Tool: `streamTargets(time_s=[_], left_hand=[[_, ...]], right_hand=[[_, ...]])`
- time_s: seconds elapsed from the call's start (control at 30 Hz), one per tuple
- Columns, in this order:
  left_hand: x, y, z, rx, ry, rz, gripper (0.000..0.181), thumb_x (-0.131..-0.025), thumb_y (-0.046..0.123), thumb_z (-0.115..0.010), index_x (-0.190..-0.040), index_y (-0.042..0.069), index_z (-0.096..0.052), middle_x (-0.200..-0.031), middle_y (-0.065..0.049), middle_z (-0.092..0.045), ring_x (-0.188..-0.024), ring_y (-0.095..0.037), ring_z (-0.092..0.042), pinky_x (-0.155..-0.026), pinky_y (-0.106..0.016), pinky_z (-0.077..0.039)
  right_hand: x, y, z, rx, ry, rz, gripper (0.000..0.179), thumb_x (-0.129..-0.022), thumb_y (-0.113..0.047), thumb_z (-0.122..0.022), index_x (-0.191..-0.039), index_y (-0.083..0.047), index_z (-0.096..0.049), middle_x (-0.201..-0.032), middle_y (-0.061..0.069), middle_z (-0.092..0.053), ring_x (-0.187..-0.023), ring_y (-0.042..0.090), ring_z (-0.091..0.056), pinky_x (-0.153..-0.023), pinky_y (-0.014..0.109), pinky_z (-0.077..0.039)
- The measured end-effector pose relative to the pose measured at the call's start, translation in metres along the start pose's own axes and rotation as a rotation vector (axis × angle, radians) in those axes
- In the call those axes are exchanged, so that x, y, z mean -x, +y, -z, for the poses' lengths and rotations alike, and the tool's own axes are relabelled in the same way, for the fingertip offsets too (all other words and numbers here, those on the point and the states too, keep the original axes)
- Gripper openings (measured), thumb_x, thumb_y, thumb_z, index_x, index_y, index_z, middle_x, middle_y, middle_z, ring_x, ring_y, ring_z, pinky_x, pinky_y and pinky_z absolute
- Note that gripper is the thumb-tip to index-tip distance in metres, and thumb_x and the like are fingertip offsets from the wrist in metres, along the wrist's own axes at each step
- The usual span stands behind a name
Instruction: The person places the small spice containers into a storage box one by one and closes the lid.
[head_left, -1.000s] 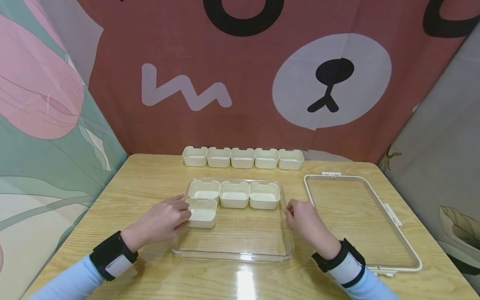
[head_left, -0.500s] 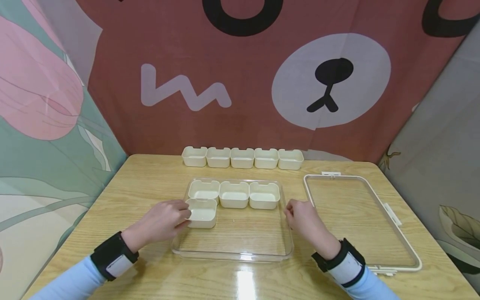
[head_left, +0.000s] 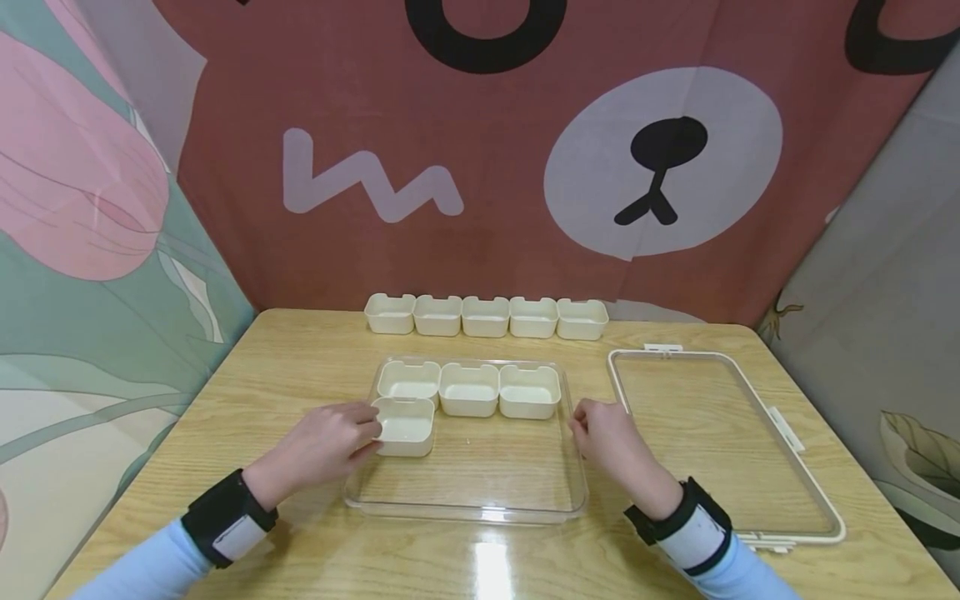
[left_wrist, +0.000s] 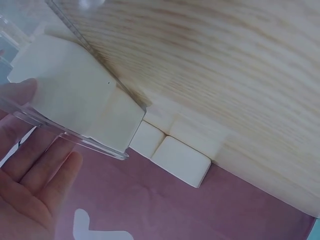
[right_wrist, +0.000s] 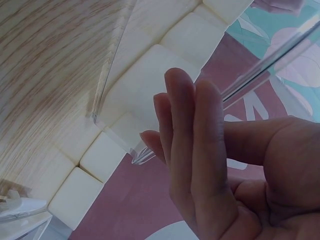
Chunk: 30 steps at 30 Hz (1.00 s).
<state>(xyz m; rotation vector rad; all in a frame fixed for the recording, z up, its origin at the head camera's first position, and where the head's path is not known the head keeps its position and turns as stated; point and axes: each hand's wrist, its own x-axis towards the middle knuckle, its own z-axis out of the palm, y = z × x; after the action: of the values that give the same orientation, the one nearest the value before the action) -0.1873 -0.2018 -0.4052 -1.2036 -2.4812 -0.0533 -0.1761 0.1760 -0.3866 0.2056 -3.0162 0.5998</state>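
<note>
At the left wall of a clear plastic tray, my left hand pinches the side of a small cream bin. One fingertip reaches inside that bin. In the left wrist view the thumb lies against the bin, with the other fingers outside the clear wall. My right hand holds the tray's right rim between bent fingers and thumb. Through the right wrist view, the fingers stand along the outside of the wall, partly hiding the rim. Behind the held bin, several matching cream bins form a row inside the tray.
Along the back of the wooden table stands a row of several more cream bins. A clear lid with a white frame and clips lies to the right. A printed cloth hangs behind the table.
A raised left finger has lowered to lie beside the others at the bin. The bins, tray and right hand stay in place.
</note>
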Motion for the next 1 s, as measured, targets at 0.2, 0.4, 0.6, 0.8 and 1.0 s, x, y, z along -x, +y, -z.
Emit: streamTargets(time_s=[0.2, 0.4, 0.6, 0.8, 1.0], left_hand=[[0.001, 0.000, -0.001, 0.001, 0.024, -0.001, 0.014, -0.074, 0.023, -0.080, -0.076, 0.014, -0.069, -0.086, -0.004, -0.070, -0.086, -0.019, -0.069, -0.073, -0.034, -0.057], [0.002, 0.000, -0.001, 0.008, 0.056, -0.003, 0.016, -0.073, 0.024, -0.081, -0.077, 0.014, -0.069, -0.085, -0.004, -0.070, -0.089, -0.021, -0.069, -0.076, -0.036, -0.056], [0.005, -0.003, -0.004, 0.008, 0.130, 0.000, 0.020, -0.075, 0.030, -0.078, -0.079, 0.012, -0.069, -0.084, -0.002, -0.068, -0.081, -0.016, -0.067, -0.069, -0.032, -0.056], [0.002, -0.005, -0.007, 0.042, 0.250, 0.034, 0.019, -0.073, 0.023, -0.078, -0.082, 0.009, -0.069, -0.081, -0.002, -0.065, -0.073, -0.014, -0.063, -0.063, -0.031, -0.054], [-0.006, -0.010, -0.011, 0.045, 0.309, 0.136, 0.021, -0.074, 0.018, -0.077, -0.089, 0.006, -0.070, -0.089, -0.005, -0.065, -0.083, -0.019, -0.063, -0.069, -0.035, -0.055]], right_hand=[[0.000, 0.003, -0.003, -0.010, 0.033, 0.030, 0.008, -0.085, -0.005, -0.065, -0.079, 0.000, -0.065, -0.061, 0.004, -0.060, -0.049, 0.008, -0.051, -0.043, 0.019, -0.041], [-0.001, 0.006, -0.005, -0.019, 0.061, 0.059, 0.009, -0.084, -0.005, -0.065, -0.076, 0.000, -0.064, -0.058, 0.002, -0.058, -0.047, 0.007, -0.050, -0.041, 0.019, -0.039], [0.000, 0.006, -0.005, -0.019, 0.042, 0.041, 0.008, -0.085, -0.005, -0.065, -0.078, 0.000, -0.065, -0.059, 0.002, -0.058, -0.047, 0.007, -0.050, -0.041, 0.019, -0.039], [0.000, 0.006, -0.004, -0.019, 0.026, 0.023, 0.008, -0.086, -0.006, -0.064, -0.080, 0.000, -0.065, -0.059, 0.003, -0.058, -0.048, 0.008, -0.051, -0.042, 0.019, -0.040], [-0.001, 0.005, -0.004, -0.020, 0.017, 0.017, 0.008, -0.086, -0.007, -0.065, -0.081, 0.000, -0.065, -0.060, 0.002, -0.058, -0.048, 0.008, -0.051, -0.042, 0.019, -0.040]])
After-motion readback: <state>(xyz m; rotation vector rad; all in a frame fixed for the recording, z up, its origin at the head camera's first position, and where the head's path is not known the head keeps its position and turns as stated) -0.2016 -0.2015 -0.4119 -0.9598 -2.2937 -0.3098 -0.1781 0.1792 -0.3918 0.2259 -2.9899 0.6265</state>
